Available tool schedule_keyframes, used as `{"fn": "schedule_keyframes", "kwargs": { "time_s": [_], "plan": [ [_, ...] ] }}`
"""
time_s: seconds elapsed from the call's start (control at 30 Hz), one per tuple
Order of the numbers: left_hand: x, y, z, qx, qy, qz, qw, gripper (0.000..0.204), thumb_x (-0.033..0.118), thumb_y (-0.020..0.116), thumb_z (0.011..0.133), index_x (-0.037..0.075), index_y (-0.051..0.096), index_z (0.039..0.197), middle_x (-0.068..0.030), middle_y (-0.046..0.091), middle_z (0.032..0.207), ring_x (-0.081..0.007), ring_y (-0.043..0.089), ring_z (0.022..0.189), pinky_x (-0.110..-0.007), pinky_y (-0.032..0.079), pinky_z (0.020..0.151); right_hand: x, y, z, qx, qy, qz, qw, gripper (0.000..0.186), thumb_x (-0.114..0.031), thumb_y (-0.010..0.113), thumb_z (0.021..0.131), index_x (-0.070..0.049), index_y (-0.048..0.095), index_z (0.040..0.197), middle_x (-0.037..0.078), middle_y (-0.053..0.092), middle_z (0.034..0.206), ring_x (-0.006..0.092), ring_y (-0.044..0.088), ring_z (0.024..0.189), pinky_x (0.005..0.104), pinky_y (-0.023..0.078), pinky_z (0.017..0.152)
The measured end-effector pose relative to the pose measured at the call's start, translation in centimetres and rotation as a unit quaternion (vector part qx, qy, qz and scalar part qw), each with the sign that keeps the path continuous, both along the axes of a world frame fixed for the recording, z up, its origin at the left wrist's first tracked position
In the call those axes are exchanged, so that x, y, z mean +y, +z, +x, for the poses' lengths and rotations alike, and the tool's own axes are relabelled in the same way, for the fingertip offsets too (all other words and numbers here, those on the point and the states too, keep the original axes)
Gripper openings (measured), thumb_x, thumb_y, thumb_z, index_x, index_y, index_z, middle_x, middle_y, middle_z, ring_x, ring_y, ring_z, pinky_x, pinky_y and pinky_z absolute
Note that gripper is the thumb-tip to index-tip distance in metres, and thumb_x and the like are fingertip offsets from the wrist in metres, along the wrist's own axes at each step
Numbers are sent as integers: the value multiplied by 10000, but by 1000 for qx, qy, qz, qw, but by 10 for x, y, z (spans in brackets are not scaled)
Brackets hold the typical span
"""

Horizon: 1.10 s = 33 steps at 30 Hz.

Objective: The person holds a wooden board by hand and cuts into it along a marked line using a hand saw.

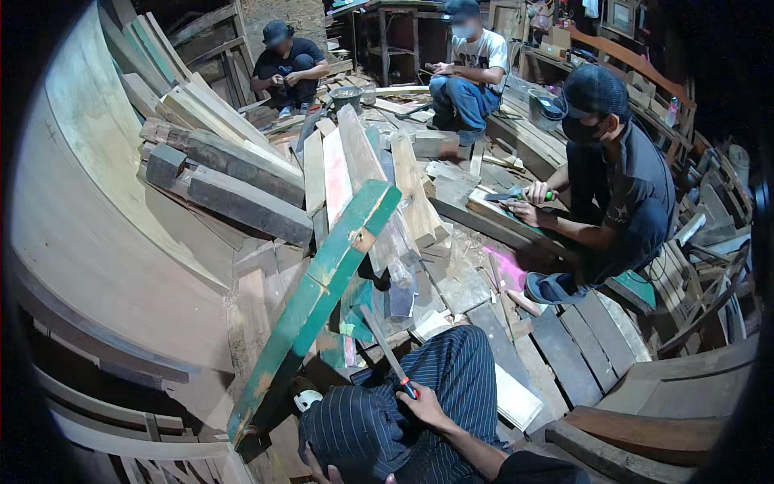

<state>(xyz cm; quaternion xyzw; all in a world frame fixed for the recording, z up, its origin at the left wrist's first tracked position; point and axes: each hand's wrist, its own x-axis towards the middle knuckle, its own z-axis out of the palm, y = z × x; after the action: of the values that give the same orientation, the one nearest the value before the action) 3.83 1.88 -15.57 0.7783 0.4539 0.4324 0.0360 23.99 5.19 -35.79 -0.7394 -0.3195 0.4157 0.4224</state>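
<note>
My right hand [425, 406] is closed round the red and blue handle of a file [385, 345]. Its long grey blade points up and away to the left, over my striped trouser leg. A long green-painted beam [322, 282] slants past the blade's left side; its paint is chipped, with bare wood at a notch near the far end. The blade is apart from the beam. At the bottom edge, my left hand [326, 474] rests against my knee with its fingers apart, holding nothing visible; most of it is cut off.
Planks [419, 198] lie heaped ahead, with thick dark timbers [250, 202] to the left. Big curved panels [105, 202] lean at far left. At right, a crouching person [617, 185] works a green-handled blade on a board. Two more people sit farther back near buckets [547, 109].
</note>
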Motion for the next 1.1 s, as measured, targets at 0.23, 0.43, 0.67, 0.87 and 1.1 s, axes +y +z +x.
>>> {"fn": "schedule_keyframes", "kwargs": {
  "time_s": [0.23, 0.43, 0.67, 0.87, 1.1],
  "plan": [
    [1, 29, 11, 10, -13, -36, 999, 784, 474, 650, 854, 44, 404, 1462, -322, 378, 1470, -519, 413, 1315, -619, 364, 1057, 0, 6, 1, -4, 13, -15, 1000, 416, -352, 694, 887, -41, 647, 1158, 169, 610, 703, 283, 584, 632, 409, 472, 661],
    [46, 70, 19, 29, -155, 9, 987, 631, 406, 602, 896, 79, 467, 1418, -337, 372, 1462, -558, 389, 1310, -655, 319, 1068, 0, 11, 0, 0, -4, -3, 1000, 421, -350, 697, 882, -36, 650, 1159, 186, 634, 744, 308, 624, 683, 414, 483, 687],
    [77, 121, 43, 139, -235, -13, 962, 492, 267, 674, 812, 55, 617, 1252, -186, 605, 1257, -402, 525, 1233, -542, 399, 1033, -1, 2, 1, -12, -4, 7, 1000, 410, -361, 700, 871, -44, 660, 1129, 210, 654, 768, 372, 661, 744, 438, 497, 718],
    [101, 146, 61, 284, -374, -54, 881, 510, 321, 649, 905, 15, 572, 1307, -172, 641, 1142, -349, 581, 1115, -476, 418, 992, -4, -3, 0, -7, -17, 32, 999, 398, -356, 701, 869, -41, 659, 1108, 221, 667, 798, 392, 663, 772, 441, 502, 723],
    [113, 143, 70, 297, -462, -109, 828, 545, 354, 621, 922, -15, 560, 1319, -176, 663, 772, -315, 654, 750, -387, 481, 860, 1, -23, 6, -11, 24, 63, 998, 441, -360, 684, 880, -3, 649, 1135, 259, 695, 890, 328, 717, 887, 401, 527, 739]
  ]
}}
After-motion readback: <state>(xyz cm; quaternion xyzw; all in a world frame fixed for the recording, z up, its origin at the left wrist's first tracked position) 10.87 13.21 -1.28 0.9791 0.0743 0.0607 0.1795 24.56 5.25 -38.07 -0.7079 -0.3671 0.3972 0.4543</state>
